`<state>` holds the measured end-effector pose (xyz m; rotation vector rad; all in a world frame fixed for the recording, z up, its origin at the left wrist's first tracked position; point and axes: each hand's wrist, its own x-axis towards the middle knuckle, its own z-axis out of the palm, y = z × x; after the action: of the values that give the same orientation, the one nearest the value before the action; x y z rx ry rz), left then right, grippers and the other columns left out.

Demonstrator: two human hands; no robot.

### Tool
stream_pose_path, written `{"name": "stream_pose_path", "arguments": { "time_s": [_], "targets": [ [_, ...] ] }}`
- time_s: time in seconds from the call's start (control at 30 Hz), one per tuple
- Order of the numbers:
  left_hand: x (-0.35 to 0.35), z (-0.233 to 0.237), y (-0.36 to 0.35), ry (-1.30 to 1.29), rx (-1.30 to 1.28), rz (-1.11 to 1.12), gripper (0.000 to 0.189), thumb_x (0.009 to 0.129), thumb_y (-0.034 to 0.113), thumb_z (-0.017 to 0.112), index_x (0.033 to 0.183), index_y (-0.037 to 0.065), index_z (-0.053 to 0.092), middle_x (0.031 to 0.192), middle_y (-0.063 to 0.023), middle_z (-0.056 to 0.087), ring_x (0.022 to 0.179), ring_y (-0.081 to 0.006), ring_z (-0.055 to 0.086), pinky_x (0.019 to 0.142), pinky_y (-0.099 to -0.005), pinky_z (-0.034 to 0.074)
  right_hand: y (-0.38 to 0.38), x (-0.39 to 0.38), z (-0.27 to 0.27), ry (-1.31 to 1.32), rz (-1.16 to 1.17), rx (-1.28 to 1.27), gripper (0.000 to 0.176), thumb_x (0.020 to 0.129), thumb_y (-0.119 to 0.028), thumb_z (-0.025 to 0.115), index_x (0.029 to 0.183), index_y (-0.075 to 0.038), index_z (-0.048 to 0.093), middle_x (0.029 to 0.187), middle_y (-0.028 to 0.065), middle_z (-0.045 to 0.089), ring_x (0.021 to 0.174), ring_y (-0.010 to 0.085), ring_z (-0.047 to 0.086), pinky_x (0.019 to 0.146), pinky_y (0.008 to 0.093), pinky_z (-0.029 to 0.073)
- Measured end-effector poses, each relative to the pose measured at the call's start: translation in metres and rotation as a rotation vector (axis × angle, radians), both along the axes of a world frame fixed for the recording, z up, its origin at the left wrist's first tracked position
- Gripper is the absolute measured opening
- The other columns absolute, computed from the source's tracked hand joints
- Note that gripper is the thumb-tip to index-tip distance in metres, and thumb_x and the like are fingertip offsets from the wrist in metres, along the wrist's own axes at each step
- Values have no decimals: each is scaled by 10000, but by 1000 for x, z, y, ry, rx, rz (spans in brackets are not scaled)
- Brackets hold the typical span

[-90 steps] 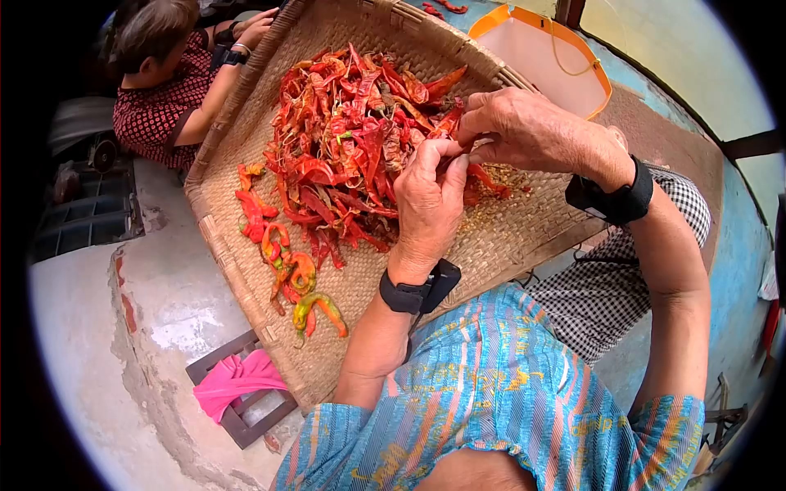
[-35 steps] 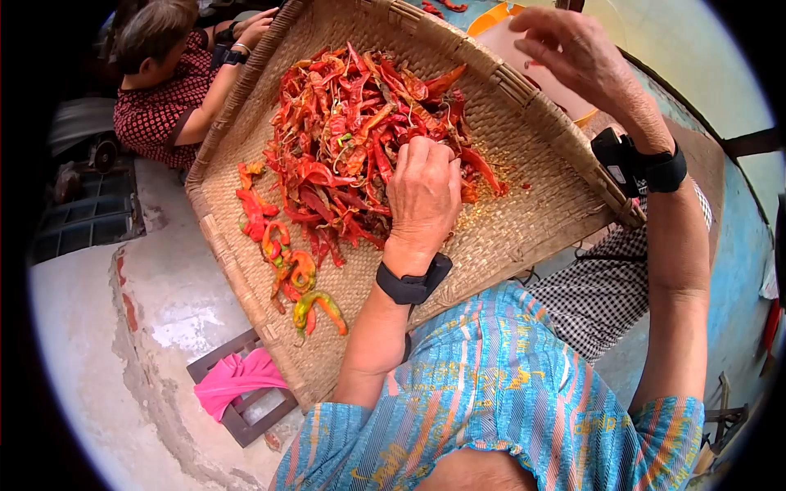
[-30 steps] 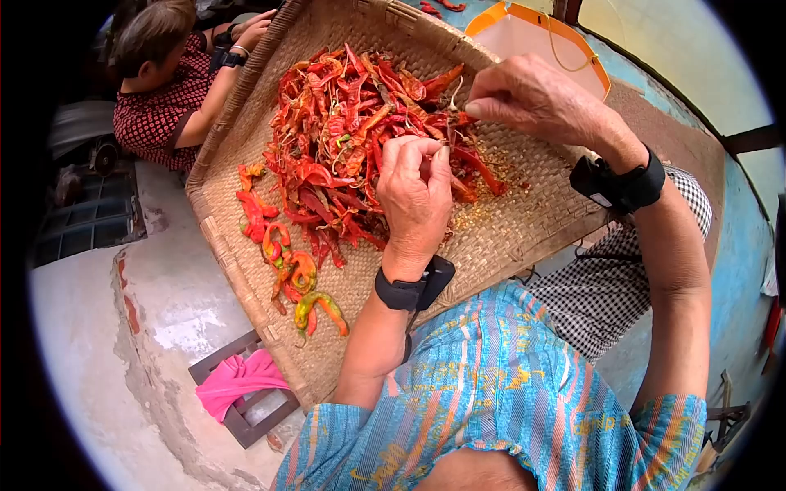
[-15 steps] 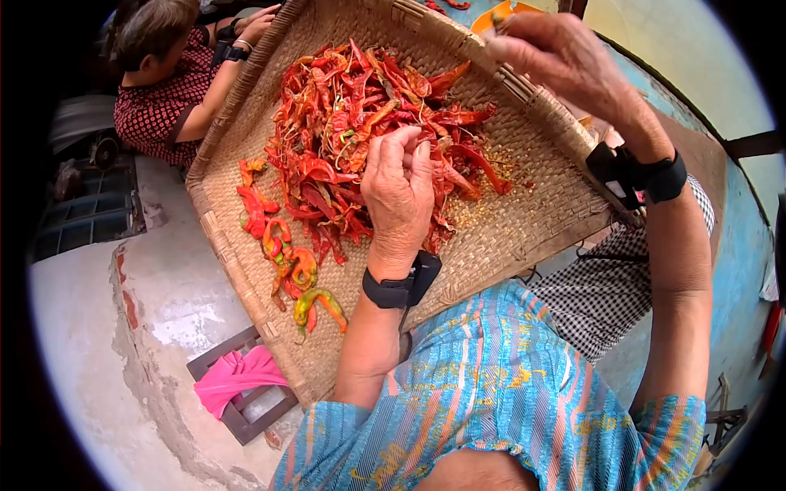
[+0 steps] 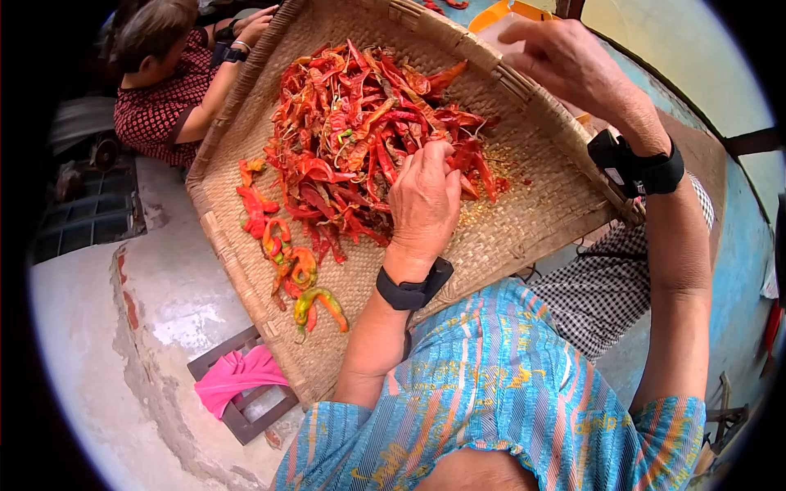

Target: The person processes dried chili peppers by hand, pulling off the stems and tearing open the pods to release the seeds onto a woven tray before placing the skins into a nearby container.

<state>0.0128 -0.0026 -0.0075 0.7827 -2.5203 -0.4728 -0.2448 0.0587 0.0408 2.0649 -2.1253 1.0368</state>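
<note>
A heap of dried red chili peppers (image 5: 344,139) lies on a woven bamboo tray (image 5: 524,237). My left hand (image 5: 426,196) is at the near right side of the heap, its fingers bent and closed on a dried chili pepper, partly hidden by the fingers. My right hand (image 5: 573,65) hangs past the tray's far right rim, beside an orange-rimmed container (image 5: 491,15). Its fingers are loosely bent and apart, and I see nothing between them. Pale seeds (image 5: 475,213) are scattered right of the heap.
Several fresher red and yellow-green peppers (image 5: 303,270) lie along the tray's left side. Another person (image 5: 168,106) sits at the far left, arms by the tray's rim. A pink cloth (image 5: 237,376) drapes over a dark stool (image 5: 246,421) on the concrete floor.
My left hand has moved right and slightly down across the heap. My right hand's fingers, pinched around a small stem-like bit before, have parted over the orange-rimmed container, and the bit no longer shows.
</note>
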Motion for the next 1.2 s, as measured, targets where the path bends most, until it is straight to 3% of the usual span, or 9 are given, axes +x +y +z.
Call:
{"name": "stream_pose_path", "arguments": {
  "time_s": [0.27, 0.5, 0.57, 0.63, 0.77, 0.87, 0.97, 1.1, 1.2],
  "targets": [
    [-9, 16, 2, 229, 429, 41, 272, 840, -30, 699, 1052, 41, 543, 757, 3, 579, 682, -55, 557, 625, -227, 493, -5, 50, -16, -49, 352, 251, 267, 803, -60, 715, 1068, -58, 686, 806, 122, 692, 768, 293, 670, 673, 401, 526],
    [-24, 17, -24, 289, 345, -19, 160, 912, 26, 644, 1061, 46, 591, 858, -51, 630, 724, -141, 619, 680, -302, 513, -5, 17, -1, 137, 123, 32, 185, 819, -186, 737, 974, -86, 743, 761, 118, 689, 744, 267, 686, 678, 384, 539],
    [-31, 7, -39, 95, -153, -167, 265, 853, 14, 677, 1106, 53, 611, 939, -98, 636, 826, -237, 652, 737, -375, 524, -6, -2, 0, -19, 3, -120, 185, 924, -184, 671, 1036, -39, 695, 796, 100, 684, 682, 207, 647, 634, 327, 531],
    [-38, 4, -40, 6, -174, -175, 361, 795, 7, 700, 1142, 72, 621, 1032, -116, 605, 962, -303, 621, 789, -418, 525, 6, 1, 34, -116, -126, -115, 162, 895, -135, 667, 923, 24, 685, 748, 208, 653, 644, 322, 653, 592, 377, 505],
    [-48, -4, -40, -188, -290, -174, 349, 777, 16, 719, 1110, 91, 645, 1043, -95, 547, 988, -299, 581, 767, -408, 532, 11, -5, 37, -20, -457, -5, 174, 881, -121, 667, 988, 15, 662, 761, 213, 659, 676, 360, 656, 606, 395, 511],
    [-50, -1, -38, -257, -265, -161, 337, 774, 25, 722, 1097, 98, 660, 1026, -93, 548, 976, -294, 581, 747, -414, 532, 7, -22, 2, 153, -278, -359, 190, 878, -130, 675, 1008, 6, 650, 769, 211, 659, 680, 366, 655, 615, 399, 512],
    [-46, -1, -33, -286, -253, -151, 261, 780, 17, 707, 1034, 73, 685, 988, -97, 578, 947, -293, 602, 740, -405, 534, 9, -7, 17, 109, -181, -237, 176, 877, -126, 679, 986, 10, 653, 779, 220, 654, 675, 376, 648, 635, 407, 519],
    [-35, 4, -29, 161, -22, -169, 165, 838, 20, 673, 1001, 7, 700, 875, -93, 656, 771, -248, 647, 718, -353, 514, -2, 4, 5, -130, -39, 72, 246, 949, -226, 660, 1113, -44, 686, 745, 68, 634, 649, 147, 584, 597, 284, 491],
    [-23, 18, -25, 302, 543, -68, 216, 957, 189, 670, 1048, -3, 709, 862, 21, 653, 723, -51, 556, 641, -236, 469, -1, 16, 8, -180, 242, 187, 422, 869, -316, 741, 1203, -66, 673, 789, 49, 633, 725, 161, 614, 646, 325, 510]
  ]
}}
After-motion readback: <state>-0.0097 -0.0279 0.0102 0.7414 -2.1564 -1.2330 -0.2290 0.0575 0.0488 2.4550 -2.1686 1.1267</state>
